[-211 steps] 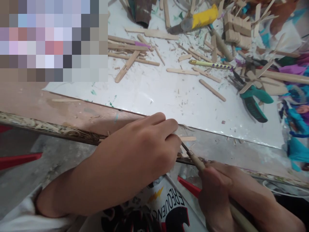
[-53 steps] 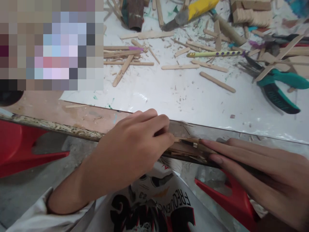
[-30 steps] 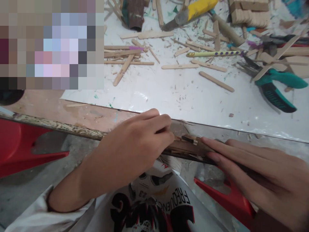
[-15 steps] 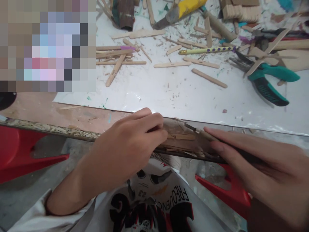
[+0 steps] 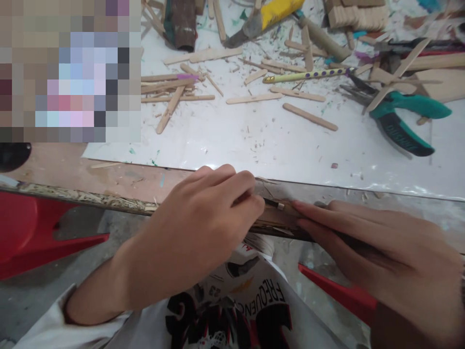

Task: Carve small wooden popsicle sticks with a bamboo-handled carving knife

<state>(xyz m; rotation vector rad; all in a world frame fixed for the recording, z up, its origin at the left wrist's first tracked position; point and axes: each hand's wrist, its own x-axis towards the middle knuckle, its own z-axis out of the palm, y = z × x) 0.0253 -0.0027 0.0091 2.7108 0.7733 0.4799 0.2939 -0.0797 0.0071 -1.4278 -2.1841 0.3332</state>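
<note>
Near the table's front edge my left hand (image 5: 203,228) is closed, knuckles up, on a wooden craft stick that is mostly hidden behind the fingers now. My right hand (image 5: 370,242) grips a carving knife (image 5: 285,207) with a slim handle and a bright metal collar. Its dark blade lies right beside my left fingertips, and the tip is hidden behind them. Thin wood slivers (image 5: 279,230) lie along the table edge under the knife.
White sheeting (image 5: 232,140) covers the table beyond a bare brown strip (image 5: 141,177). On it lie loose craft sticks (image 5: 310,117), a dotted pencil (image 5: 305,75), teal-handled pliers (image 5: 407,121) and a yellow-handled tool (image 5: 269,19). Red stools (image 5: 22,232) stand below the edge.
My right hand has moved left, bringing the knife blade up against my left fingers. My left hand has shifted slightly right; the craft stick's end that stuck out is now largely covered.
</note>
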